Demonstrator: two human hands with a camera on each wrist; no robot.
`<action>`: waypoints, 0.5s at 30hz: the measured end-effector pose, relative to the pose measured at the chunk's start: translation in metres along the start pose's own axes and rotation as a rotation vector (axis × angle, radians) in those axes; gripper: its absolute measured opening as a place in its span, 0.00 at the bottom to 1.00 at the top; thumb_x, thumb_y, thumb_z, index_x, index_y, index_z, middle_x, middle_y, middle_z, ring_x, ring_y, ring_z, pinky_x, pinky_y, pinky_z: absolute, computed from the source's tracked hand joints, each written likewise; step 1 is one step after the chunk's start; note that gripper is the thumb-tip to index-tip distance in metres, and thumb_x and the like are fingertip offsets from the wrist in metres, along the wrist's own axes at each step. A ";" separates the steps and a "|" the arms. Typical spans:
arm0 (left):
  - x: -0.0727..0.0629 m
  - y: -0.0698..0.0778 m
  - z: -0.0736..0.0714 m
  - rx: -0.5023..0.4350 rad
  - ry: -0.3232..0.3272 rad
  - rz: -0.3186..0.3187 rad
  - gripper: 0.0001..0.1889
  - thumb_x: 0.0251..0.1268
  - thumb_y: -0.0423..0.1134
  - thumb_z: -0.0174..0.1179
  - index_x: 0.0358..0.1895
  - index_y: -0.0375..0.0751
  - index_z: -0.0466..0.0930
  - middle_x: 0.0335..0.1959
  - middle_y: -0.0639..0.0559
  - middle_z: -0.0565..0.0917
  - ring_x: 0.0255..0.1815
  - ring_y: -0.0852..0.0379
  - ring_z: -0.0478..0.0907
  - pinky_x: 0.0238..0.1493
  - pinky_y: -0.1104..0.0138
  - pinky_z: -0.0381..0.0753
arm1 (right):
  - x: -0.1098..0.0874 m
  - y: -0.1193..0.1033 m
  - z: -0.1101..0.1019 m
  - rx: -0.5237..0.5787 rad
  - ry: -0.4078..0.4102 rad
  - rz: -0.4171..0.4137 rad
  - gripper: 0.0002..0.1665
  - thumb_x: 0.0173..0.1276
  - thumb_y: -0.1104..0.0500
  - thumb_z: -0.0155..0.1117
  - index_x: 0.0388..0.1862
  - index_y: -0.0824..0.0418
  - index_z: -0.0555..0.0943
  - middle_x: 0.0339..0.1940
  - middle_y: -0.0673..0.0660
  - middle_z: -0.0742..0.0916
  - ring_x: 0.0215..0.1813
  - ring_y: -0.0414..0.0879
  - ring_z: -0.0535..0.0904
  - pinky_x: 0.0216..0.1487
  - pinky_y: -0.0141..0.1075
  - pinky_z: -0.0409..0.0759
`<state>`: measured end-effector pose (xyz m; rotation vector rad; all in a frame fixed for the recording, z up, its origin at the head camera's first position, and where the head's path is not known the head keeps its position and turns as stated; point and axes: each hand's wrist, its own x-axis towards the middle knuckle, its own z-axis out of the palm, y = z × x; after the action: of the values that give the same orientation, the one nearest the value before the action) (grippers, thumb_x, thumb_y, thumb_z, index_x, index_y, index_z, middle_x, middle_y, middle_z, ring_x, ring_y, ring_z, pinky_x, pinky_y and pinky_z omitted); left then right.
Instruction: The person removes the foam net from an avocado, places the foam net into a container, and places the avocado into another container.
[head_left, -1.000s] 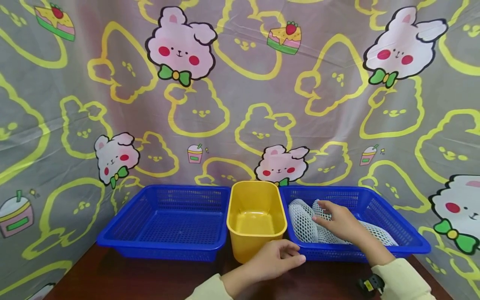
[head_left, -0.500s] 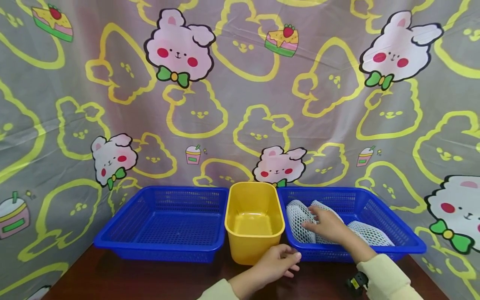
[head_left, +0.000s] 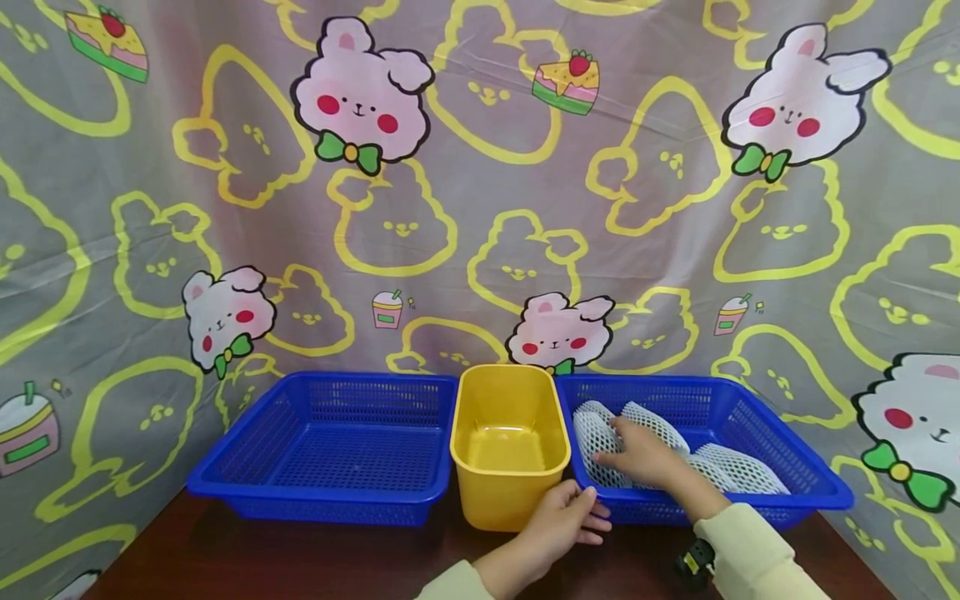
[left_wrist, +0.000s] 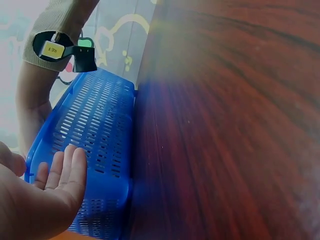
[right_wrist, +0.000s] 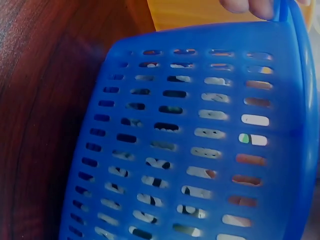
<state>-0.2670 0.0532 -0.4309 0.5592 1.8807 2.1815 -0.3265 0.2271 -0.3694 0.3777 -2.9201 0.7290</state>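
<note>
Right hand (head_left: 647, 457), thumb and index finger spread, is over the white mesh sleeves (head_left: 662, 427) in the blue basket (head_left: 772, 500) at lower right of the head view, contact unclear, while left hand (head_left: 558, 523), fingers loosely extended, is at that basket's lower-left corner beside the yellow bin (head_left: 495, 504).

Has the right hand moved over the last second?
Yes: the right hand has shifted left and slightly lower in the head view, closer to the yellow bin.
</note>
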 end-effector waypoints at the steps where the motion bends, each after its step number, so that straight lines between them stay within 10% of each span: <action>1: 0.000 0.000 0.000 -0.012 0.002 0.000 0.12 0.77 0.37 0.46 0.39 0.30 0.72 0.35 0.41 0.84 0.38 0.44 0.84 0.35 0.56 0.84 | 0.001 0.000 0.001 -0.001 -0.001 -0.001 0.45 0.60 0.48 0.72 0.61 0.81 0.68 0.56 0.77 0.77 0.57 0.70 0.74 0.56 0.62 0.70; 15: 0.000 0.001 0.003 -0.080 0.007 -0.026 0.11 0.78 0.36 0.45 0.41 0.30 0.73 0.34 0.41 0.84 0.38 0.43 0.85 0.36 0.55 0.84 | 0.008 -0.005 0.012 -0.098 -0.059 -0.008 0.46 0.50 0.56 0.79 0.58 0.83 0.68 0.53 0.77 0.78 0.57 0.70 0.73 0.59 0.60 0.68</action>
<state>-0.2659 0.0553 -0.4291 0.5102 1.7849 2.2340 -0.3336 0.2153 -0.3760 0.4078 -2.9932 0.5808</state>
